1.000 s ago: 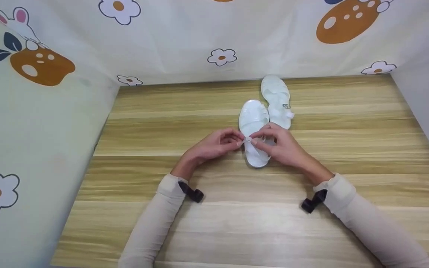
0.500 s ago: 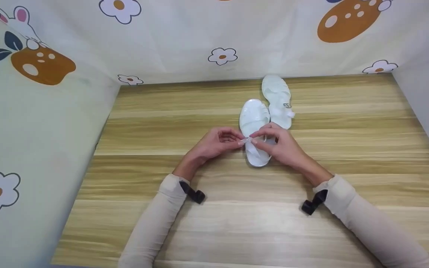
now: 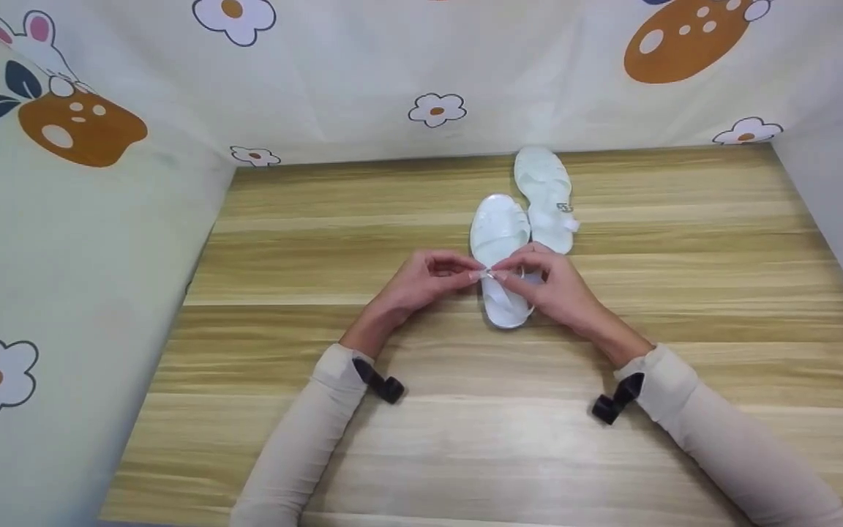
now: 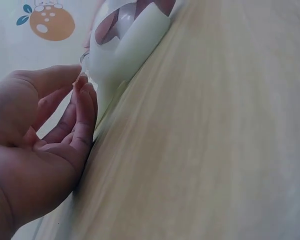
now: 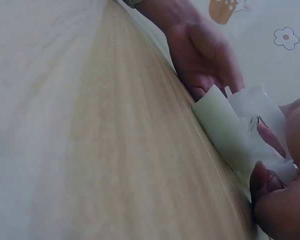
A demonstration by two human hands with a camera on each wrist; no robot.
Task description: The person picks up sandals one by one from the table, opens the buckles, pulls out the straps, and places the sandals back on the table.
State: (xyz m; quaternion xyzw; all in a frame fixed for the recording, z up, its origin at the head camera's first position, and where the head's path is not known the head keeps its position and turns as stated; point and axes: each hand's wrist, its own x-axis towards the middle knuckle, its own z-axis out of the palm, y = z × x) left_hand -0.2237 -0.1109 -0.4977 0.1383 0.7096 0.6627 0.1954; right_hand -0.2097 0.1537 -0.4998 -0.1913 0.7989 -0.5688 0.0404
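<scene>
One wood-grain tabletop [image 3: 495, 439] bears everything, and both white jelly sandals lie on it, toes toward twelve o'clock. From the near sandal [image 3: 498, 245], the far sandal [image 3: 544, 197] sits at one o'clock, just beside it.

Both hands are at the near sandal's ankle strap [image 5: 287, 171]. The left hand [image 3: 429, 282] pinches it between thumb and fingertips; the right hand [image 3: 553, 289] pinches it too, close to the buckle [image 3: 490, 274]. This looks like buckle work, though whether fastening or undoing I cannot tell. To do it well, I would hold the buckle steady with the right, feed the strap straight with the left, and handle the pin gently, since soft plastic may twist or tear at its holes.

The near sandal lies at three o'clock from the left hand and ten from the right. The small buckle sits between both sets of fingertips, partly hidden.
</scene>
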